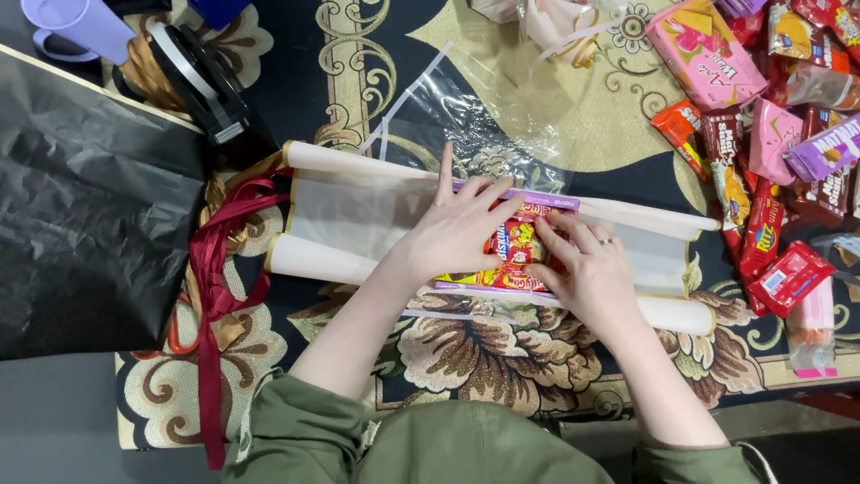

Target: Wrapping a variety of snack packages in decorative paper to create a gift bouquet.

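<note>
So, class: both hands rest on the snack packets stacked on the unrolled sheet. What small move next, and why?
Probably fold the sheet's near rolled edge over the snack packets, because the left hand and right hand already press the stack flat between both rolled edges.

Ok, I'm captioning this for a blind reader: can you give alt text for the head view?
Both hands, left hand and right hand, press on a small stack of snack packets on a translucent sheet with rolled edges. Around them: a patterned rug, a red ribbon and a pile of packets.
</note>
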